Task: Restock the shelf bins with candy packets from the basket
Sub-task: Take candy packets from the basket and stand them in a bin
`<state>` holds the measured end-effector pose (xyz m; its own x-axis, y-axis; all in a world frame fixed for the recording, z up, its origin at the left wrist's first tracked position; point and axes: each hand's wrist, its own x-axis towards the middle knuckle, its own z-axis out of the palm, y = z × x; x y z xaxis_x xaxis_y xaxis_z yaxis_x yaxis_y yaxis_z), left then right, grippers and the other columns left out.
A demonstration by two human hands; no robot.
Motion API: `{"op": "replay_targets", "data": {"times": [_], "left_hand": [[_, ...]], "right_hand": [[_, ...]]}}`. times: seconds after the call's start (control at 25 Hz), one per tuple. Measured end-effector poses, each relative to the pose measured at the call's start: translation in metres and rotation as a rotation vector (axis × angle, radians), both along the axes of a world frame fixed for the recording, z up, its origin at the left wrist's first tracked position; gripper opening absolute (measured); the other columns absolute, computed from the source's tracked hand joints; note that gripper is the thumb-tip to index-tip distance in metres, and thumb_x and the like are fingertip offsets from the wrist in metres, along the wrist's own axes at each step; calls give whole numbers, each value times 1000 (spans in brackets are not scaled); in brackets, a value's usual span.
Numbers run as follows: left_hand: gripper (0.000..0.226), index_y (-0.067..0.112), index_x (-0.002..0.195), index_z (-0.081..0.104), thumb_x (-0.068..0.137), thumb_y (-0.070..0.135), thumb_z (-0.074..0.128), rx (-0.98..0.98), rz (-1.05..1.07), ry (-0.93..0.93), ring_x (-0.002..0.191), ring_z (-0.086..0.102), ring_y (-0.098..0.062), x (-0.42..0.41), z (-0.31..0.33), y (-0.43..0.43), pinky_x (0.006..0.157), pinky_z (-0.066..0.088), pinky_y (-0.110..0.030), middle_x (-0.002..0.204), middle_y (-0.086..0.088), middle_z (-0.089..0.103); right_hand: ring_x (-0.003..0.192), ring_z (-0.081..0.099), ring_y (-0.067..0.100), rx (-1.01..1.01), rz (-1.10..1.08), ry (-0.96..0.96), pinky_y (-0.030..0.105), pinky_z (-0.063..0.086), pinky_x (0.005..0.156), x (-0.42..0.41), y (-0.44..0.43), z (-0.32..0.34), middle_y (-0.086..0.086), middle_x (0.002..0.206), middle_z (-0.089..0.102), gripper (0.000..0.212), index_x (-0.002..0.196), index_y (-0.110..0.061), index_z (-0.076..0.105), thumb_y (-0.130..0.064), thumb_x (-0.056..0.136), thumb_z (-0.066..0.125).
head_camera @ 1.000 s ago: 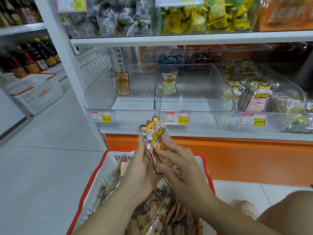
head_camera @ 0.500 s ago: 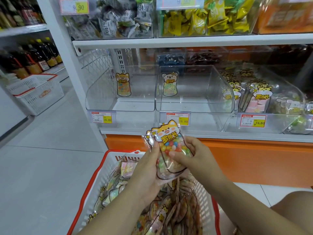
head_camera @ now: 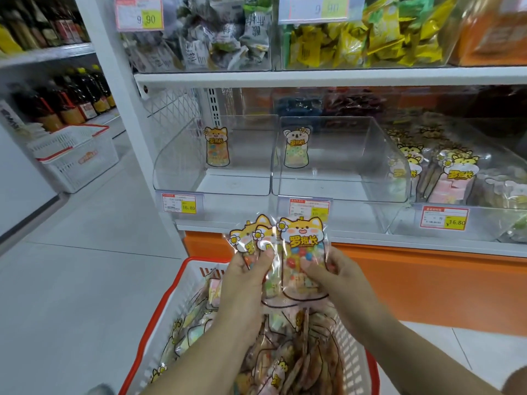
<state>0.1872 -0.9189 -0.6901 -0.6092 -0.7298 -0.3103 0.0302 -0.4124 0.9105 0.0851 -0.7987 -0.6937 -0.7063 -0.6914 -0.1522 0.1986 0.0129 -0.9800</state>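
Observation:
A fanned bunch of clear candy packets (head_camera: 296, 252) with a cartoon fox header is held upright above the basket. My left hand (head_camera: 245, 283) grips the packets at the left, thumb across their front. My right hand (head_camera: 336, 283) pinches the front packet at its right side. Below them a white basket with a red rim (head_camera: 159, 315) holds several more packets (head_camera: 285, 360). On the shelf ahead stand two clear bins, the left bin (head_camera: 211, 183) and the middle bin (head_camera: 342, 192), each with only a sample packet at its back wall.
A fuller bin (head_camera: 456, 178) of similar packets sits to the right. An upper shelf (head_camera: 328, 76) carries bins of wrapped snacks. A second white basket (head_camera: 77, 158) stands on the floor at left, below bottles (head_camera: 65, 101). An orange base panel (head_camera: 427, 283) runs under the shelf.
The packets rose closer to the shelf and now fan out into a bunch of three. Both hands moved up with them; the camera came nearer the bins.

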Motion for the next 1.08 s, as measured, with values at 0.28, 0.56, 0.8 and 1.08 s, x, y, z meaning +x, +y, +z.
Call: {"op": "replay_targets", "data": {"times": [0.28, 0.56, 0.8, 1.08], "left_hand": [[36, 25, 112, 64, 86, 49, 70, -230, -161, -29, 100, 72, -13, -13, 22, -55, 89, 55, -36, 101, 6, 76], [48, 27, 125, 52, 86, 26, 78, -357, -438, -75, 104, 68, -3, 11, 26, -86, 92, 55, -25, 110, 11, 73], [48, 23, 133, 49, 91, 33, 72, -618, -683, -152, 112, 66, -9, 24, 53, -146, 103, 51, -35, 120, 8, 70], [61, 34, 132, 47, 80, 26, 78, -690, -613, 21, 120, 63, -11, 43, 74, -179, 106, 48, -44, 128, 11, 66]], "right_hand": [[103, 71, 24, -33, 167, -67, 39, 55, 90, -3, -52, 17, 7, 109, 75, 29, 113, -16, 66, -21, 85, 70], [98, 72, 12, 26, 78, 162, 26, 56, 84, 18, -88, 33, -4, 106, 75, 25, 121, -20, 59, -15, 97, 60], [115, 65, 16, 76, 145, 55, 52, 43, 107, 33, -115, 46, -10, 120, 70, 29, 122, -43, 55, -54, 95, 54], [98, 71, 10, 133, 271, 196, 28, 55, 88, 29, -140, 104, -4, 102, 76, 38, 126, -14, 57, -9, 90, 69]]}}
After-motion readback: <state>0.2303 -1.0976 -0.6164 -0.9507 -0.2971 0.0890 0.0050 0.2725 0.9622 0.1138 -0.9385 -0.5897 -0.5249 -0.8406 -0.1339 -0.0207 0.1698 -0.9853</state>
